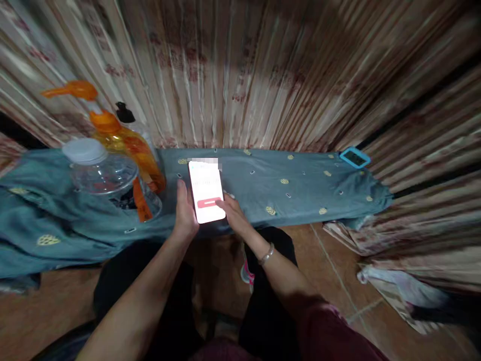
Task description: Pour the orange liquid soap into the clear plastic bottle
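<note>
Smartphone (207,188): lit screen up, over the near side of the pineapple-print cloth (259,193), just off view centre toward 9 o'clock, top end pointing about 12. Left hand (187,213) grasps it, cradling the lower-left edge, thumb upright beside the edge, off the glass. Right hand (236,216), coming in from 5 o'clock, has its thumb at the right end of a red on-screen bar (205,203); actual contact unclear. Its other fingers sit at the phone's right edge; can't tell if they grip behind.

To do this well: left hand should carry the weight and keep the phone still; thumb pad should land squarely on the bar, lightly, without tipping the phone. Screen text washed out, unreadable.

From the phone: white-lidded clear jar (105,180) at 9; orange pump bottle (139,153) between 9 and 10; blue-framed digital display (355,157) just before 3; curtain (233,75) at 12.
</note>
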Available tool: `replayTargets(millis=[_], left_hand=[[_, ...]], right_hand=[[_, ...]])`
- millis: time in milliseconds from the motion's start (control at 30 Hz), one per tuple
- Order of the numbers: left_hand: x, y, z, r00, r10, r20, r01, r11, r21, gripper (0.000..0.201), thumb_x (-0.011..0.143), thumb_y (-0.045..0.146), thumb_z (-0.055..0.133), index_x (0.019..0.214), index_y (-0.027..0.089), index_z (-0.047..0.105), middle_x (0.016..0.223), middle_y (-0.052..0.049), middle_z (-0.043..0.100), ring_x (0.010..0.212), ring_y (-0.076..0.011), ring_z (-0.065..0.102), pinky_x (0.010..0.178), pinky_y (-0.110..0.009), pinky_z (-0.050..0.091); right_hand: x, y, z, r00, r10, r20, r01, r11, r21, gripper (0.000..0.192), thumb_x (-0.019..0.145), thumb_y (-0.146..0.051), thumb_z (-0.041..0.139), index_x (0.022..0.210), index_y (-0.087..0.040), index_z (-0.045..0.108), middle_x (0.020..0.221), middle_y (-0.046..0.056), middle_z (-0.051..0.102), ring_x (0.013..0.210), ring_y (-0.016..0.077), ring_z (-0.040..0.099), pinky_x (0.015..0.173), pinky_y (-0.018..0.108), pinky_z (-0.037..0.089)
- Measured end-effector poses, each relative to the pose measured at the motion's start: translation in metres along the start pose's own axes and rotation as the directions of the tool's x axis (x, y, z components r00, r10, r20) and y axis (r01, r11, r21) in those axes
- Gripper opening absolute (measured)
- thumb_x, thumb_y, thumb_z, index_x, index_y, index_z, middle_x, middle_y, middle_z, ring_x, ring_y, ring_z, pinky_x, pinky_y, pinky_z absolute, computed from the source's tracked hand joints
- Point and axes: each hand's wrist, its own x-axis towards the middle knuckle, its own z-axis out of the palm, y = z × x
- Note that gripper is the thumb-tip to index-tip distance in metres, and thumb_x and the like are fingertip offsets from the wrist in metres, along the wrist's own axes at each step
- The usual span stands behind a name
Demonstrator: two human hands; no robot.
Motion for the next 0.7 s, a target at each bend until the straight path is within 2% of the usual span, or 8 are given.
replayTargets(millis=[300,700], left_hand=[[0.007,-0.005,-0.012,0.995,0.072,0.064,-0.079,0.991,0.107,0.092,0.109,0.101,0.065,0.15,0.024,0.095,0.146,-0.017,0.099,0.152,-0.0533,0.09,0.114,-0.066,0.085],[0.012,-0.01,-0.017,0.993,0.099,0.07,-0.106,0.988,0.116,0.097,0.109,0.101,0.067,0.155,0.021,0.094,0.145,-0.019,0.099,0.157,-0.057,0.087,0.116,-0.072,0.084]], right_hand=[[0.0,0.002,-0.001,1.0,0.0,-0.028,-0.001,0.999,-0.034,0.053,0.112,-0.078,0.087,0.12,-0.025,0.089,0.12,0.008,0.099,0.113,0.0325,0.091,0.114,0.057,0.071],[0.0,0.003,-0.002,1.0,0.001,-0.031,-0.003,0.997,-0.078,0.055,0.11,-0.08,0.087,0.119,-0.026,0.088,0.119,0.009,0.099,0.112,0.0329,0.092,0.112,0.058,0.074]])
